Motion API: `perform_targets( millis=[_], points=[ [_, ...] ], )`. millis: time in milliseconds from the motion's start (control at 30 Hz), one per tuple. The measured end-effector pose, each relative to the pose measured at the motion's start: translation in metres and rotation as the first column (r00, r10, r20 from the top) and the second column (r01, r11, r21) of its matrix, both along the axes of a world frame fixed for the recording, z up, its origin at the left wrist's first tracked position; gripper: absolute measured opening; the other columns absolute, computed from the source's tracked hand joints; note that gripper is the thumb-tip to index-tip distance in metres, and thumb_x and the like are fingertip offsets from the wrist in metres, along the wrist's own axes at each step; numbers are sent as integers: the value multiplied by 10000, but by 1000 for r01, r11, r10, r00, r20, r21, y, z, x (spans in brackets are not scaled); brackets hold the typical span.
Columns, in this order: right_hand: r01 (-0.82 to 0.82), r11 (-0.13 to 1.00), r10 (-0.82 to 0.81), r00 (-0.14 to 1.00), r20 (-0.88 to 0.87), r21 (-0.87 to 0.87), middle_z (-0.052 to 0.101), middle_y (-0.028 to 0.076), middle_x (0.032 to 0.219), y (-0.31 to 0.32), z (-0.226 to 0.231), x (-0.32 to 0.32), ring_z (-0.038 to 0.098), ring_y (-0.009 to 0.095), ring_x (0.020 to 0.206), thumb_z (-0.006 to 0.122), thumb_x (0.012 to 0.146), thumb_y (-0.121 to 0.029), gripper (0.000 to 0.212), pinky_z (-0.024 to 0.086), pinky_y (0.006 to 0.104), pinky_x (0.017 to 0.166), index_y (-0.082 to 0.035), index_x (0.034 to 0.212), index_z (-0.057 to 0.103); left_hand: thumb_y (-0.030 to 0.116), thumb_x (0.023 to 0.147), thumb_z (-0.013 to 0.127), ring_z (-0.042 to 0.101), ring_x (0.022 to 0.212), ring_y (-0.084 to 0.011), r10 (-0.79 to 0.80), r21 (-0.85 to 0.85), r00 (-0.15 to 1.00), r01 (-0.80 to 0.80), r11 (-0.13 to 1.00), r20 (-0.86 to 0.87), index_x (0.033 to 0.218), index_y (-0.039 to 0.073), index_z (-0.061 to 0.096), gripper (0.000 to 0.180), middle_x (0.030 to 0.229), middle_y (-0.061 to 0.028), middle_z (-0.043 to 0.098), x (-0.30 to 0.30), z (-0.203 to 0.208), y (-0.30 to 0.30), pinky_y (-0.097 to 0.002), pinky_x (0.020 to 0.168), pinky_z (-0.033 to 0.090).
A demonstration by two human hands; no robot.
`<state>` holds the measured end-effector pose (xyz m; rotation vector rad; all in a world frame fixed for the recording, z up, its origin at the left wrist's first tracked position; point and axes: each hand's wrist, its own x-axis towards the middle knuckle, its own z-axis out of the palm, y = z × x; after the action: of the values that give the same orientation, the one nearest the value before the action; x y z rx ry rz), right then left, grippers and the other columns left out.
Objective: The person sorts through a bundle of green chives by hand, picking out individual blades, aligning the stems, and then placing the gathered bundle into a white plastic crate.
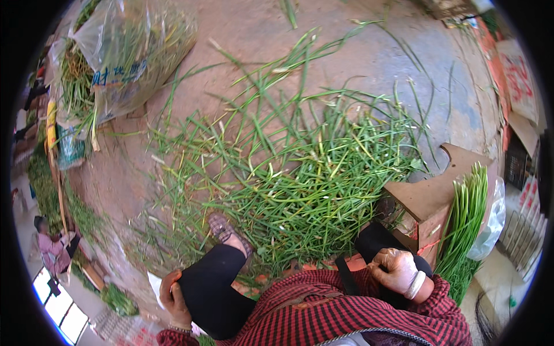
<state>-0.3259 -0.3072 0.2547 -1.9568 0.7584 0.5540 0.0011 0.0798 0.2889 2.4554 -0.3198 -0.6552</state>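
My left hand [174, 297] rests against the outside of my left knee, its fingers loosely bent and apart, with nothing seen in them. Just beside it shows the edge of a white thing [154, 284] that I cannot make out. Over my right thigh my right hand [398, 271] is closed, fingers curled in; whatever it may hold is hidden. A white band circles that wrist. Close by on the right stands a bundle of long green stalks [466, 213]. Cut green stalks [323, 179] lie in a loose heap on the ground before my feet.
A notched brown board [435, 181] sits on a box at my right, with a clear plastic bag [488, 225] beyond the bundle. A big clear sack of greens [135, 57] stands far left. Another person [53, 248] sits at the left edge, near a long pole [59, 190].
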Motion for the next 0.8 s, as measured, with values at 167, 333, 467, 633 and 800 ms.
perform_targets(
  millis=[167, 333, 467, 633, 800],
  points=[
    [150, 985, -121, 951, -285, 82, 667, 84, 736, 1, -7, 28, 655, 247, 669, 640, 876, -229, 311, 511, 366, 614, -56, 1134, 625, 69, 901, 539, 618, 1007, -294, -101, 82, 989, 110, 991, -104, 1025, -19, 647, 187, 1052, -176, 650, 20, 12, -12, -373, 911, 462],
    [371, 898, -293, 905, -309, 235, 652, 59, 812, 43, -68, -34, 613, 121, 710, 611, 922, -155, 243, 505, 270, 689, 21, 1089, 597, 114, 884, 585, 667, 880, -314, -26, 187, 993, 47, 981, -113, 958, 24, 686, 154, 942, -150, 692, 1, 29, 21, -378, 817, 509],
    [28, 999, -20, 955, -295, 23, 666, 49, 868, 83, -73, -58, 627, 181, 800, 609, 926, -188, 217, 514, 322, 747, -15, 1057, 619, 283, 912, 572, 644, 949, -342, 15, 405, 994, 32, 914, -113, 1095, 85, 656, 282, 1015, -148, 666, -40, 47, 50, -435, 839, 506],
    [112, 820, 78, 950, -302, 561, 694, 111, 1025, 100, 67, 72, 656, 185, 941, 611, 927, -207, 274, 511, 297, 846, -28, 1134, 632, 399, 923, 566, 552, 1177, -348, 189, 399, 961, -96, 912, -200, 1271, 70, 582, 479, 1253, -175, 590, -56, 76, 80, -418, 988, 444],
    [21, 982, 13, 984, -176, 185, 672, 76, 918, 77, 119, 126, 645, 145, 837, 590, 950, -181, 255, 532, 286, 745, 19, 1105, 616, 410, 973, 530, 534, 1199, -318, 510, 80, 510, -648, 757, -693, 1420, 54, 440, 579, 1367, -166, 521, -50, 73, 181, -380, 1011, 427]
  ],
)
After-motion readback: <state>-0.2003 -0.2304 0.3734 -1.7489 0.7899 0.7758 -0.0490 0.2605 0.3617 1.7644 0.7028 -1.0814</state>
